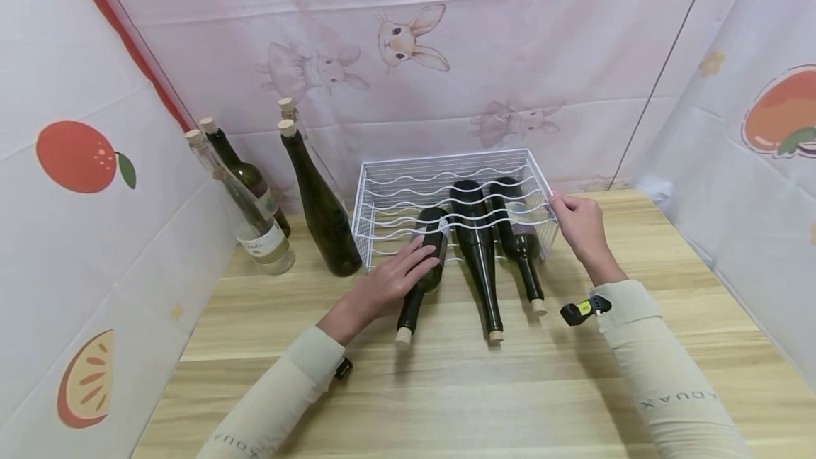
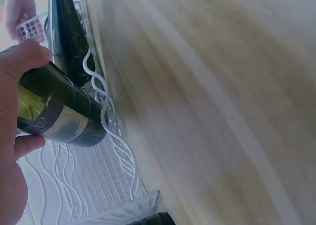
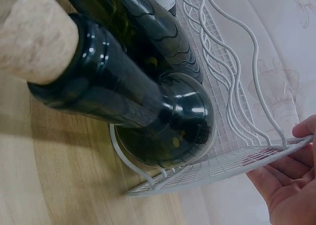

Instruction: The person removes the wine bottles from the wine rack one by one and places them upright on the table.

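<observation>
A white wire bottle rack (image 1: 365,207) with wavy shelves stands on the table against the back cloth. My left hand (image 1: 393,280) grips a dark corked wine bottle (image 1: 411,309) by its body, thumb and fingers around it. That bottle (image 2: 74,121) lies with its base inside the rack and its cork toward me. On the right, my right hand (image 1: 581,227) pinches the rack's side edge; the right wrist view shows thumb and fingers on both faces of the mesh. Two more dark bottles, a long-necked one (image 1: 481,261) and a labelled one (image 1: 524,246), lie in the rack, necks out.
Left of the rack stand several upright corked bottles, among them a dark green bottle (image 1: 321,211), a clear labelled bottle (image 1: 263,243) and a dark bottle (image 1: 250,176) behind it. Printed cloths (image 1: 421,112) enclose the wooden table (image 1: 446,402) at the back and sides.
</observation>
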Demonstrator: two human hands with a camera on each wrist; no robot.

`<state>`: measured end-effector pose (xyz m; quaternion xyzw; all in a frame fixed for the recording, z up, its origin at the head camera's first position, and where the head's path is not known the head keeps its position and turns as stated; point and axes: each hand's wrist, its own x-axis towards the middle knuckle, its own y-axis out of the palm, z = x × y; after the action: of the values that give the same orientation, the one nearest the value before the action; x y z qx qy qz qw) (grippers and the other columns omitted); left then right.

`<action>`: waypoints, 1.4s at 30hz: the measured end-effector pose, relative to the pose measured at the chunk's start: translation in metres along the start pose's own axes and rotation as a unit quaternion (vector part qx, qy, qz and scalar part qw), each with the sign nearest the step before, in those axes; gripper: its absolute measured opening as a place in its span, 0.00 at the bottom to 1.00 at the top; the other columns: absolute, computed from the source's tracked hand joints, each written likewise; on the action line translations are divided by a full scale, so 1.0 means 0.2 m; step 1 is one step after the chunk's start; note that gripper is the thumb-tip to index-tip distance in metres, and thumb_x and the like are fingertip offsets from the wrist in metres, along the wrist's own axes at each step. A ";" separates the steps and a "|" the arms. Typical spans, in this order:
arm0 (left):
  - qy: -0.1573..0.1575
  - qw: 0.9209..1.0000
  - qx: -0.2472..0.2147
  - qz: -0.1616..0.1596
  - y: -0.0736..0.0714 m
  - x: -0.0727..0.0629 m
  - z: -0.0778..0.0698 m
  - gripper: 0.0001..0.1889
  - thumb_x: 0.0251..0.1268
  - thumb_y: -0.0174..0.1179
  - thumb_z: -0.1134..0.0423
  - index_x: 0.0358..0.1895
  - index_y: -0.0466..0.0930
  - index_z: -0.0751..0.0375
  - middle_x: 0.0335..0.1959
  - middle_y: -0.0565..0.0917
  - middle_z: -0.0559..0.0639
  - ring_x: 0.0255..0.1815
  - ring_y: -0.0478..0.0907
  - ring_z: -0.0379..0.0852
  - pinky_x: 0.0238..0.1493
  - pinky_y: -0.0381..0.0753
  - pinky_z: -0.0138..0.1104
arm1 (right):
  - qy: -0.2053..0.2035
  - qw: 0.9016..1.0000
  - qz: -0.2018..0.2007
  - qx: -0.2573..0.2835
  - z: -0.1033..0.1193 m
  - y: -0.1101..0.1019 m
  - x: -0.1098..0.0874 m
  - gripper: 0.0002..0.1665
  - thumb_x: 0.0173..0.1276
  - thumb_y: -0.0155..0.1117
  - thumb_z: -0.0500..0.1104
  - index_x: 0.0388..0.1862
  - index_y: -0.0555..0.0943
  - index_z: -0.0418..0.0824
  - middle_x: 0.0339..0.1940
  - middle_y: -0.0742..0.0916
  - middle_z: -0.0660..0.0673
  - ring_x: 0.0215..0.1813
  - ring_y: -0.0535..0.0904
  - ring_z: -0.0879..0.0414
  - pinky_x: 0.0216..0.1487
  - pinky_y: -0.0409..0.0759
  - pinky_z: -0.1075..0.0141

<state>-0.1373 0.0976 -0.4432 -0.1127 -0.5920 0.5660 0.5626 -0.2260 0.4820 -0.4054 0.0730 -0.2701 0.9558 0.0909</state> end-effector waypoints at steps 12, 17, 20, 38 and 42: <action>-0.055 0.992 -0.111 -0.021 -0.07 -0.05 -0.01 0.42 0.49 0.82 0.54 0.68 0.75 0.65 0.69 0.79 0.63 0.71 0.77 0.66 0.63 0.84 0.47 | 0.001 1.000 -0.003 0.000 0.00 -0.01 0.00 0.26 0.78 0.56 0.54 0.59 0.86 0.38 0.55 0.90 0.34 0.36 0.76 0.73 0.35 0.74 0.79; -0.080 0.985 -0.148 -0.037 -0.11 -0.06 0.00 0.42 0.49 0.82 0.56 0.68 0.75 0.67 0.67 0.80 0.63 0.68 0.79 0.66 0.65 0.83 0.48 | 0.019 0.999 0.013 0.023 0.00 -0.01 0.01 0.27 0.77 0.56 0.55 0.60 0.86 0.36 0.58 0.88 0.33 0.38 0.78 0.72 0.36 0.76 0.81; -0.097 0.979 -0.176 -0.046 -0.13 -0.07 0.00 0.40 0.51 0.81 0.57 0.68 0.76 0.68 0.67 0.80 0.64 0.68 0.79 0.66 0.68 0.81 0.48 | 0.030 0.998 0.028 0.043 0.00 -0.02 0.01 0.28 0.77 0.56 0.54 0.60 0.85 0.34 0.60 0.87 0.31 0.40 0.80 0.71 0.38 0.79 0.82; -0.151 0.962 -0.198 -0.113 -0.22 -0.06 0.01 0.47 0.35 0.87 0.59 0.65 0.77 0.71 0.61 0.85 0.63 0.59 0.86 0.58 0.58 0.87 0.47 | 0.087 0.954 0.096 0.272 0.00 -0.05 0.05 0.10 0.77 0.60 0.39 0.49 0.87 0.47 0.46 0.91 0.51 0.38 0.88 0.73 0.51 0.83 0.72; -0.155 0.955 -0.219 -0.130 -0.22 -0.06 0.02 0.44 0.41 0.85 0.56 0.65 0.77 0.71 0.61 0.85 0.63 0.60 0.86 0.57 0.59 0.87 0.46 | 0.111 0.935 0.115 0.317 0.02 -0.08 0.05 0.13 0.77 0.60 0.37 0.43 0.88 0.53 0.35 0.92 0.63 0.38 0.88 0.71 0.49 0.85 0.75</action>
<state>-0.1151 0.0713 -0.4131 -0.0665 -0.7907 0.3552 0.4942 -0.2319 0.4934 -0.3918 -0.0403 0.0523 0.9977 -0.0176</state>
